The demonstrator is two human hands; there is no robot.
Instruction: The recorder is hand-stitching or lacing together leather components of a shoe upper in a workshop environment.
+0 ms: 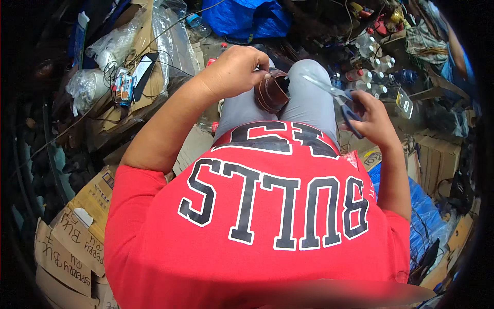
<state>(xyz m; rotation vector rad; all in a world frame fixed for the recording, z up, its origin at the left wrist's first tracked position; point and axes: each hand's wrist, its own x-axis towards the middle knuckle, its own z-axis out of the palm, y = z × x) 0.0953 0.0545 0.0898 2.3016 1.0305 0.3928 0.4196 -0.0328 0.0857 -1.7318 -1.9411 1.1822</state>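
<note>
My left hand (241,69) is closed in a pinch on the upper edge of a dark brown stitched leather piece (268,95). The piece curves round a dark opening and looks like a shoe upper, though I cannot tell for sure. It rests between my thighs, over the grey trousers (311,103). Over my right knee, my right hand (373,116) grips a pair of scissors (339,93) by its dark blue handles. The silver blades point up and left toward the leather and stand apart from it.
Clear plastic bottles with red and white caps (360,74) stand at the right. A blue plastic bag (247,18) lies ahead. Clear plastic wrapping (170,41) and a small blue packet (124,88) sit at the left. Cardboard boxes (72,247) and a blue sheet (417,221) flank me.
</note>
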